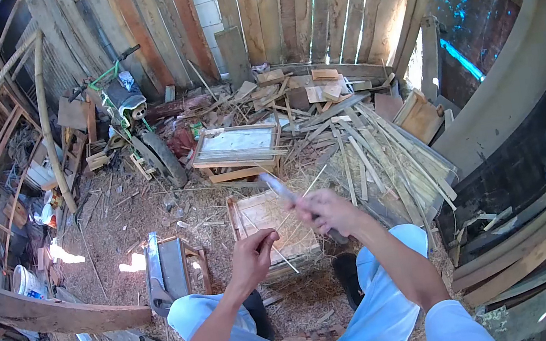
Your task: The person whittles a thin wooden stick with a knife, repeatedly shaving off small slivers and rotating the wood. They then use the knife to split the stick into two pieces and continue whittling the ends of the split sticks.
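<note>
My right hand [325, 212] is closed around the handle of a knife [279, 187]. Its blade points up and away to the left and looks slightly blurred. Lower and to the left, my left hand [255, 254] is closed in a pinch on a thin wooden strip [313, 180], which slants up to the right past the knife. Beneath both hands stands a low wooden box [292, 249], between my feet. Another thin stick [286, 261] lies slanting across its top.
A saw [155, 276] rests on a small stool [174, 266] at my left. Ahead lies a framed board [237, 145] with thin strips on it. Scrap wood [304, 95] piles by the plank wall, split strips [389, 146] at right. A small bike [139, 123] stands left.
</note>
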Tool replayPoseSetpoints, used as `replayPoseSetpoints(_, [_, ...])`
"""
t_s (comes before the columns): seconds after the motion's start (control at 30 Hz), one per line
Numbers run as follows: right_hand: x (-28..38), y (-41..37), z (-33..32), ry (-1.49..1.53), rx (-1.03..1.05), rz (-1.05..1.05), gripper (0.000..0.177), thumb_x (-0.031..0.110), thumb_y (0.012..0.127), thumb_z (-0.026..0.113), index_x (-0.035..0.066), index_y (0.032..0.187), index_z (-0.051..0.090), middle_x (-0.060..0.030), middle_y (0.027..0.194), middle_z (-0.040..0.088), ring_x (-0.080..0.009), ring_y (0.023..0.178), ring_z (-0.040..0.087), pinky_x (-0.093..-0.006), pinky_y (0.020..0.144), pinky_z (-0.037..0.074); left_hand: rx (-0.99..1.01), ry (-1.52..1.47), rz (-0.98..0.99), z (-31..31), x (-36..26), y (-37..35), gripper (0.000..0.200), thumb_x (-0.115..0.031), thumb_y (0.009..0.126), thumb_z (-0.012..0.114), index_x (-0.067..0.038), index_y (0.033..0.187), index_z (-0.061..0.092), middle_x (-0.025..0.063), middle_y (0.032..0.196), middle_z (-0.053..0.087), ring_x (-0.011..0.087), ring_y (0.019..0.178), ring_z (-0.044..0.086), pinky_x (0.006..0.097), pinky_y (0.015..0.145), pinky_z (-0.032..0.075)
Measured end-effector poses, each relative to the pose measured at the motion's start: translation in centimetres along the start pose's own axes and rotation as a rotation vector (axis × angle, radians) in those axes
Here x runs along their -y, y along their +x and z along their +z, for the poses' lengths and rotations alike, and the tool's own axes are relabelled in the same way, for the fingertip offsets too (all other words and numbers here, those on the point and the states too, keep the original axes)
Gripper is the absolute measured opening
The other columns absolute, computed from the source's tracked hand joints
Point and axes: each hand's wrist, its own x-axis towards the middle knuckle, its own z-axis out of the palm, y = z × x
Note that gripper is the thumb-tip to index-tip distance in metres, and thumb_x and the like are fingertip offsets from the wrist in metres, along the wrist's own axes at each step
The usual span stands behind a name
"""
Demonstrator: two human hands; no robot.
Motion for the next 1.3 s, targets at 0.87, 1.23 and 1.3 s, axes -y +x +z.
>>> replayPoseSetpoints(0.87, [3.7, -1.6, -5.8, 0.489, 0.260, -0.292, 0.040, 0.025, 0.096, 0.048, 0.005, 0.131, 0.045, -0.0005, 0.078, 0.053, -0.0060, 0.050, 0.040, -0.0175, 0.043, 0.033, -0.238, -0.029, -0.037, -0.6, 0.9, 1.2, 0.015, -0.012, 0.086, 0.063, 0.001, 0.093, 0.067, 0.0103, 0.060, 0.061, 0.0108, 0.048, 0.051, 0.0279, 0.046, 0.039])
replayPoseSetpoints(1.23, [1.5, 0.5, -1.0, -0.200, -0.427, -0.220, 0.041, 0.030, 0.099, 0.040, 0.014, 0.137, 0.037, -0.0005, 0.073, 0.052, -0.0052, 0.050, 0.039, -0.0191, 0.042, 0.031, -0.261, -0.071, -0.118, 0.6, 1.6, 2.2, 0.018, -0.017, 0.088, 0.062, 0.000, 0.093, 0.066, 0.0060, 0.058, 0.057, 0.0085, 0.050, 0.047, 0.0267, 0.047, 0.037])
replayPoseSetpoints(1.3, [1.1, 0.8, 0.3, -0.093, -0.274, -0.157, 0.040, 0.030, 0.099, 0.039, 0.015, 0.136, 0.036, 0.0010, 0.073, 0.050, -0.0035, 0.049, 0.034, -0.0169, 0.040, 0.029, -0.244, -0.139, -0.131, 1.3, 1.1, 2.6, 0.019, -0.017, 0.089, 0.061, 0.000, 0.095, 0.066, 0.0047, 0.058, 0.056, 0.0071, 0.051, 0.045, 0.0259, 0.048, 0.037])
